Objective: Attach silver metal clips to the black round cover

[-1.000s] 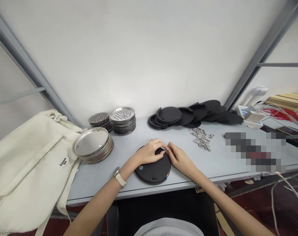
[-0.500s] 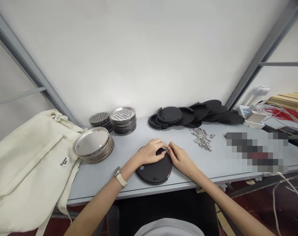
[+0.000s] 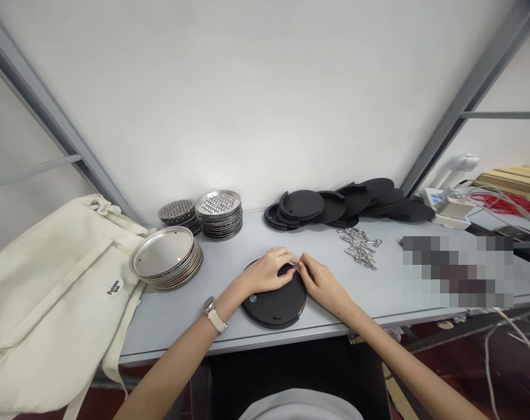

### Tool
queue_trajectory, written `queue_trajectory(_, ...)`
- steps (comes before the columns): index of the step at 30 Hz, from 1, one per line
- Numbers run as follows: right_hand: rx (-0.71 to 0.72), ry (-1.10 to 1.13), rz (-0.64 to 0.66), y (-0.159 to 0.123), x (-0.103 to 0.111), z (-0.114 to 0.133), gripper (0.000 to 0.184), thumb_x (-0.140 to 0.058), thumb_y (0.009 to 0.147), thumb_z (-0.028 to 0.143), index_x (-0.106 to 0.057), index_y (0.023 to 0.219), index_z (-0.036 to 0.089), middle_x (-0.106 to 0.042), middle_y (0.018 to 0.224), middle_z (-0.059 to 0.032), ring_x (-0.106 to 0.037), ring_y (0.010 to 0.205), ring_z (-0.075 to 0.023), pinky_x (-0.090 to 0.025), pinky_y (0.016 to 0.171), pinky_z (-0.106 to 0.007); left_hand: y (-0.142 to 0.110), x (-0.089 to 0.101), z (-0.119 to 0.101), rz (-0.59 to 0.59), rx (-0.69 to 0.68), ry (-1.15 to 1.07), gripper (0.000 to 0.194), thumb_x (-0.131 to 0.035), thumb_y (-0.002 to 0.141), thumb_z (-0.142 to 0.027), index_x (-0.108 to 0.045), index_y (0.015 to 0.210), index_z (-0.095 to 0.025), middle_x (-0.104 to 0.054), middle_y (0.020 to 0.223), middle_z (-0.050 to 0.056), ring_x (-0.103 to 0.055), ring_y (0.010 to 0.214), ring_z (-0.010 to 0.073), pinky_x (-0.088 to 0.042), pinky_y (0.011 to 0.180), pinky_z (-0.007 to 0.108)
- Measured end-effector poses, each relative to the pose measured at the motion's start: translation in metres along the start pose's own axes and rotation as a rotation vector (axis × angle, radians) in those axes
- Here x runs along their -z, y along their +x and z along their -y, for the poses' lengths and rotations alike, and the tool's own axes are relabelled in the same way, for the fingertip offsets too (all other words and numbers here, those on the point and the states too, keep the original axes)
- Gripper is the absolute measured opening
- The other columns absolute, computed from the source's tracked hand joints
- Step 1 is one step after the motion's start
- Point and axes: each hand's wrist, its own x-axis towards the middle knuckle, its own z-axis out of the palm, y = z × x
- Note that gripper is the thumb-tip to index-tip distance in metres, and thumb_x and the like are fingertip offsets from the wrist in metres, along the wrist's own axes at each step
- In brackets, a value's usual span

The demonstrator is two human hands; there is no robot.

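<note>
A flat black round case (image 3: 271,312) lies near the front of the table. It has a small slot by its near rim, a bluish round spot at the left, and a coloured edge showing at the lower right. My left hand (image 3: 269,269) rests over its far part, with thumb and fingers curled toward the far right rim. My right hand (image 3: 320,281) meets it there, its fingers closed in a pinch. Between the fingertips shows a bit of something small and light; what it is I cannot make out.
Stacked metal discs (image 3: 162,254) and grater discs (image 3: 218,204) stand at the left beside a cream bag (image 3: 59,291). More black round covers (image 3: 302,204) lie along the wall. A pile of metal clips (image 3: 360,248) sits right of centre. Red cords (image 3: 509,204) lie far right.
Both hands stay at the far right rim of the black case, with only a slight shift of the fingertips. Nothing else has visibly moved.
</note>
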Motion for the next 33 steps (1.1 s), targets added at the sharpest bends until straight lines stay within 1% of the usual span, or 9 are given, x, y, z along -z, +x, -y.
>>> queue_trajectory(15,-0.003,-0.015,-0.036,0.0006,-0.0034,-0.0007,0.019,-0.029,0.091,0.022,-0.030,0.072,0.024,-0.044,0.061,0.0027,-0.044,0.053,-0.0148,-0.033,0.053,-0.026,0.0006,-0.0019,0.0006,-0.008,-0.008,0.013,0.016,-0.051,0.084,-0.017,-0.057,0.099,-0.018,-0.057,0.095,0.005,-0.053,0.093,0.0178,-0.043,0.090,0.032)
queue_trajectory(22,0.002,-0.049,-0.047,0.0006,-0.0058,-0.0015,0.017,-0.031,0.090,0.022,-0.031,0.073,0.023,-0.046,0.064,0.0013,-0.046,0.056,-0.0157,-0.034,0.056,-0.027,0.0010,-0.0027,0.0004,-0.007,-0.016,0.027,0.015,-0.051,0.085,-0.016,-0.057,0.098,-0.017,-0.056,0.094,0.005,-0.053,0.092,0.0173,-0.042,0.089,0.031)
queue_trajectory(33,0.004,-0.069,-0.063,0.0013,-0.0056,0.0005,0.017,-0.033,0.087,0.020,-0.030,0.071,0.023,-0.044,0.061,0.0026,-0.043,0.053,-0.0141,-0.032,0.053,-0.025,0.0019,-0.0040,0.0006,-0.010,-0.021,0.024,0.015,-0.049,0.084,-0.016,-0.056,0.097,-0.018,-0.056,0.094,0.005,-0.053,0.092,0.0175,-0.042,0.089,0.031)
